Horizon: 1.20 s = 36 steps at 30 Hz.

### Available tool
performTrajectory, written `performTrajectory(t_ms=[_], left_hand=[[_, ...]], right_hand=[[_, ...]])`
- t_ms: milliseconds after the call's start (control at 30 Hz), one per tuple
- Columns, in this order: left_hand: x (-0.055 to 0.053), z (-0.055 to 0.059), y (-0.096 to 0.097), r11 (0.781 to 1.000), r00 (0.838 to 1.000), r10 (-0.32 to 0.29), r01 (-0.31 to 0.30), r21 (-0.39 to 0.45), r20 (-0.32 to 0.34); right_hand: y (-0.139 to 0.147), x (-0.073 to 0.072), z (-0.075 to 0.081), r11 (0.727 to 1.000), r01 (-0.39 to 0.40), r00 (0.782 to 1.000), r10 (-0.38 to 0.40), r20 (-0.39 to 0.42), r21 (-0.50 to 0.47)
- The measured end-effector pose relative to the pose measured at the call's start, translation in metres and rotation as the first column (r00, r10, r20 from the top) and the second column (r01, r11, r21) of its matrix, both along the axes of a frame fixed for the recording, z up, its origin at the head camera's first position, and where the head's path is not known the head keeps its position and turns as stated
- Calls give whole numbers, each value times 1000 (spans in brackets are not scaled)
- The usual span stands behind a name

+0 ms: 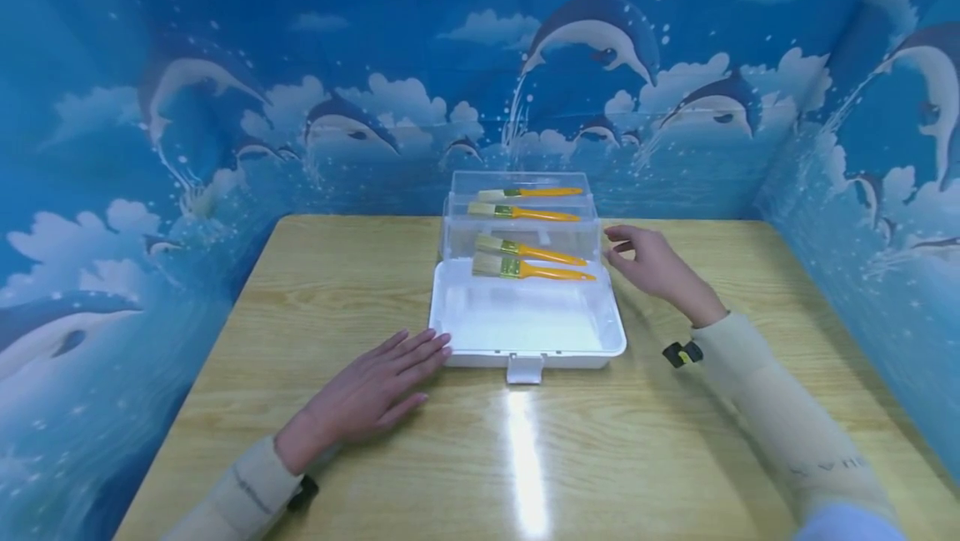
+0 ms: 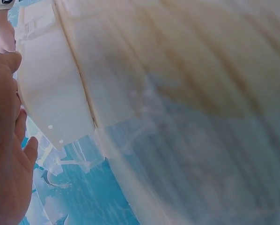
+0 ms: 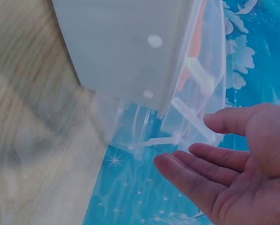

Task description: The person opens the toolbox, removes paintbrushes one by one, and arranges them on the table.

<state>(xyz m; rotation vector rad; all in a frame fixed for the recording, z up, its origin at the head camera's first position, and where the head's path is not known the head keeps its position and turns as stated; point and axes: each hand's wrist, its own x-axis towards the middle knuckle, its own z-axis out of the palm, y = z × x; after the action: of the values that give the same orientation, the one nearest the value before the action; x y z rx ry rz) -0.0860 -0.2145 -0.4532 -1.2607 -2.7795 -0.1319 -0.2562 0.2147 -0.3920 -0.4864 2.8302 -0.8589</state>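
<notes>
1. Nearest, the person's left hand [image 1: 367, 391] lies with its fingers straight, gripping nothing, fingertips at the front left corner of the box; I cannot tell how firmly they touch.
2. The white rectangular plastic box [image 1: 525, 320] sits mid-worktop [image 1: 337, 299], a pale wood-grain surface, between the two hands. Only the head view shows its white front latch [image 1: 524, 369] hanging down and its bare interior.
3. Both wrist views look along the box's outside instead, showing small round pale spots [image 3: 155, 41].
4. Beyond, at the box's right, the right hand [image 1: 652, 262] holds nothing, thumb and fingers apart. The right wrist view shows white plastic link arms [image 3: 194, 119] near its fingertips.
5. Four flat brushes with orange handles [image 1: 555, 273] are clear in the head view, toward the back of the box, by the tiered transparent plastic trays [image 1: 459, 237]; the right wrist view gives only an orange blur.
6. Farthest, a blue dolphin-print backdrop [image 1: 420, 41].
</notes>
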Motion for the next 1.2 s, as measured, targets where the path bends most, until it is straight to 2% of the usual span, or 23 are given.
performTrajectory(t_ms=[400,600,767,967,1200], left_hand=[[0,1,0,1000,1000,-2,2,5,3],[0,0,-1,1000,1000,-15,15,9,-13],[0,1,-1,1000,1000,-12,12,15,-20],[0,1,-1,1000,1000,-5,6,18,-17],[-1,-2,0,1000,1000,-3,4,15,-28]], right_hand=[[-10,29,2,999,-21,998,24,-64,49],[-19,42,-1,1000,-17,987,20,-158,19],[-25,48,-2,998,-61,978,58,-198,-7],[-32,52,2,994,-109,975,106,-193,-2],[-38,56,6,983,-176,965,182,-188,50]])
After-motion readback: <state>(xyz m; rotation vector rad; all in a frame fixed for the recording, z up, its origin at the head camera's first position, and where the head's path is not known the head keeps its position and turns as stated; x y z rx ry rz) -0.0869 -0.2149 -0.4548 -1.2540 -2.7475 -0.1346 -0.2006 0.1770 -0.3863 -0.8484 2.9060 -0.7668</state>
